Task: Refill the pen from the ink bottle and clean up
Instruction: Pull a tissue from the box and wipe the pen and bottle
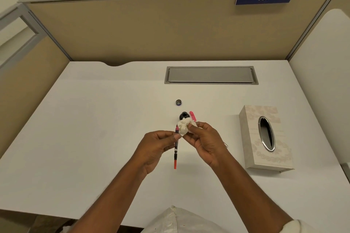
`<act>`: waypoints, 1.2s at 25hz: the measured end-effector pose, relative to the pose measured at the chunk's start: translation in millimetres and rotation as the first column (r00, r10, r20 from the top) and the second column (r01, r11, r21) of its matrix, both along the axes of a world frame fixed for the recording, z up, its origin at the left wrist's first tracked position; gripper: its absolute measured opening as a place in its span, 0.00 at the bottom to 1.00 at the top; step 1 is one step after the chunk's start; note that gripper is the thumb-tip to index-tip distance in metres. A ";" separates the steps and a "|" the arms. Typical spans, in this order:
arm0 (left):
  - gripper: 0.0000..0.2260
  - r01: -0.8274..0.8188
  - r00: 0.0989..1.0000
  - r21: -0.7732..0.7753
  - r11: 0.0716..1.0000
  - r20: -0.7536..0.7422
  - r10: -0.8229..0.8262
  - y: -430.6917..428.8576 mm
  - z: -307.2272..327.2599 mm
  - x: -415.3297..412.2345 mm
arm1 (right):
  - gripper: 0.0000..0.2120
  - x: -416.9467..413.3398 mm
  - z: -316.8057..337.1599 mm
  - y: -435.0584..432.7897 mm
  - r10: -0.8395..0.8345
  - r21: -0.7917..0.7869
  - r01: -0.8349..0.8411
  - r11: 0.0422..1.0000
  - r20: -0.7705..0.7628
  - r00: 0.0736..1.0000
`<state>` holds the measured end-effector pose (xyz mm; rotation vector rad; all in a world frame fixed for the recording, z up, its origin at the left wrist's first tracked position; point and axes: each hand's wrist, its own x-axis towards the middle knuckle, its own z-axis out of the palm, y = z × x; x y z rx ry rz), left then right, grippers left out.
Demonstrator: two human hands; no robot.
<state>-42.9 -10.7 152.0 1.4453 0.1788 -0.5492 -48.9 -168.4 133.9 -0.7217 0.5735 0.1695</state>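
While the left hand [158, 144] pinches the pen [176, 149] mid-barrel at frame centre, the right hand [205, 141] clutches a crumpled tissue [183, 126] against its tip. Pen: light, stiff, probably ink-slick; grip barrel. Ink bottle [184, 115]: uncapped, just behind.

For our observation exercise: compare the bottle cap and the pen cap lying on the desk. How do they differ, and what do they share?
The bottle cap is dark, short and round; the pen cap is pink, long and narrow. The bottle cap sits alone, well behind the ink bottle; the pen cap lies right beside the bottle, partly hidden by the tissue. Both are off their items, resting on the desk, untouched by either hand.
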 end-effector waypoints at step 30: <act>0.04 -0.255 0.964 0.238 0.937 0.140 0.226 -34.6 -12.5 17.6 | 0.05 3.6 -24.0 6.7 0.094 -0.194 -0.103 0.976 -0.052 0.994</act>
